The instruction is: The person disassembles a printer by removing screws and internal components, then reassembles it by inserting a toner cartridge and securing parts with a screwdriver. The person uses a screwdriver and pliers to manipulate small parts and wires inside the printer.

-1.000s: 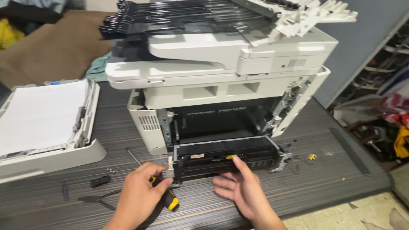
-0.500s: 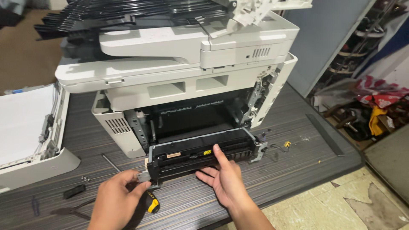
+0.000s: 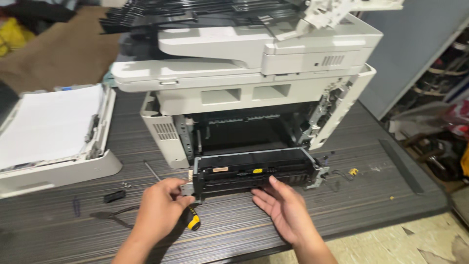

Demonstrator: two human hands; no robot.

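A white office printer (image 3: 254,73) stands on a dark wood-grain table (image 3: 371,195) with its rear opened. A long black internal unit (image 3: 254,171) lies on the table just in front of the opening. My left hand (image 3: 159,210) grips the unit's left end by a metal bracket. My right hand (image 3: 283,208) rests with fingers spread against the lower front edge of the unit near its middle. A screwdriver with a yellow and black handle (image 3: 192,220) lies on the table under my left hand.
A white paper tray (image 3: 53,142) full of paper lies at the left. A thin metal rod (image 3: 151,171), pliers (image 3: 110,215), a small black part (image 3: 114,196), loose screws and a small yellow piece (image 3: 352,171) lie on the table. Cluttered shelves (image 3: 439,127) stand at right.
The view has shifted and come closer. Both hands stay on the black unit; my right hand has slid a little lower along its front edge.
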